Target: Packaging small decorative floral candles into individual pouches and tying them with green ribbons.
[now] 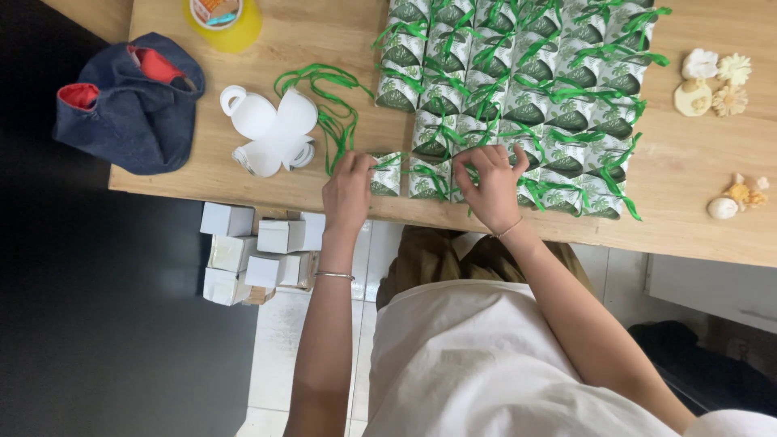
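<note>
Two hands work the near row: my left hand (350, 188) pinches a green ribbon (332, 121) trailing toward eleven o'clock, while my right hand (490, 182), fingers curled, grips a small green-and-white box (426, 180) at its nine o'clock.

One head-worn camera is looking steeply down from close above, facing the light wooden surface (243, 174) at the far side and taking in the white-tiled floor (279, 356) nearer.
</note>
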